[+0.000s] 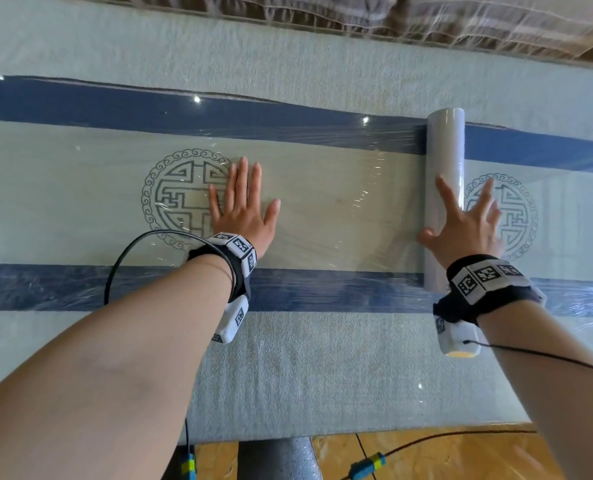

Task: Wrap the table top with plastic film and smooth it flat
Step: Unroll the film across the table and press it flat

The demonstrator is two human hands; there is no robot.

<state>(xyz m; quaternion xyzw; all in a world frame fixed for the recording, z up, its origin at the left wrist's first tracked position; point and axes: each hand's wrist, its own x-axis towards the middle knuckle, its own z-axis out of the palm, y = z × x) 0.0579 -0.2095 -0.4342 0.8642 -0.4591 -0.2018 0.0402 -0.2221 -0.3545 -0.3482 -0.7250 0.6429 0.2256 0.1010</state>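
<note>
Clear plastic film [322, 209] across blue-striped cloth desk [288, 375] | my left grip [243, 211] flat, fingers apart, pressing film, centre | my right grip [468, 223] splayed atop white film roll [445, 150], right

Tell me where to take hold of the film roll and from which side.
Probably its near half, from above, thumb on the left and fingers over the right. The film roll lies flat on the table, axis pointing away from the person, with film leaving its left side; the right hand straddles that part.
</note>
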